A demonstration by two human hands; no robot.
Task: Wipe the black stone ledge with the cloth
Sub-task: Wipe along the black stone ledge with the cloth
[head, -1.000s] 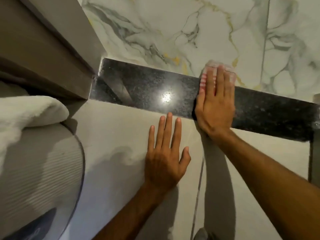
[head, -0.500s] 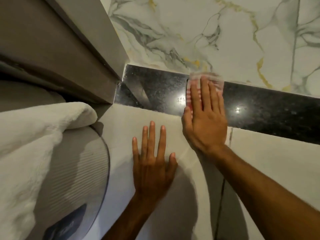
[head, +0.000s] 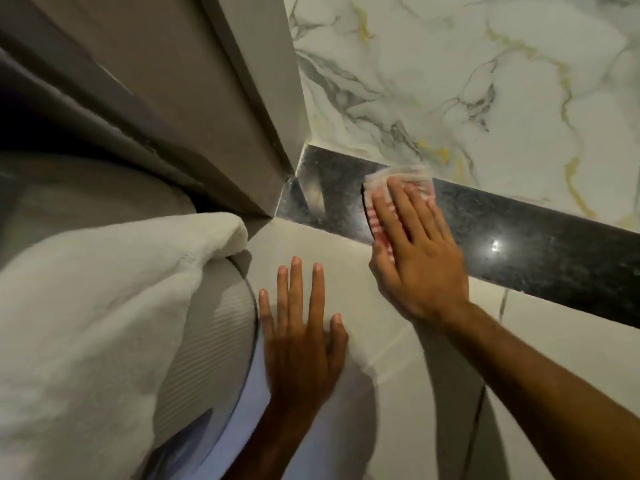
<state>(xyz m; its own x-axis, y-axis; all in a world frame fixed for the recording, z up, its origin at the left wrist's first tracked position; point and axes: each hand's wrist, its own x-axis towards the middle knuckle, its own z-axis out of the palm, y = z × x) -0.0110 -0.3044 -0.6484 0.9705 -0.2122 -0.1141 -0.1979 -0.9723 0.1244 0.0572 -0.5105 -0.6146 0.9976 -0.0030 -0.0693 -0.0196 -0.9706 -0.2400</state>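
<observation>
The black stone ledge (head: 519, 237) runs as a glossy speckled strip from the grey corner at centre to the right edge. My right hand (head: 415, 251) lies flat on it near its left end, pressing the red-and-white striped cloth (head: 381, 216) against the stone. Most of the cloth is hidden under the palm; its edges show left of and above the fingers. My left hand (head: 301, 334) rests flat, fingers spread, on the pale tiled surface below the ledge and holds nothing.
A grey frame (head: 242, 116) meets the ledge's left end in a tight corner. A white fluffy towel (head: 86, 323) hangs over a ribbed curved glass panel (head: 211, 341) at the left. Marble wall (head: 467, 81) with grey and gold veins rises behind the ledge.
My right hand has slid the cloth leftward along the ledge toward the grey corner. My left hand stays flat on the pale tile.
</observation>
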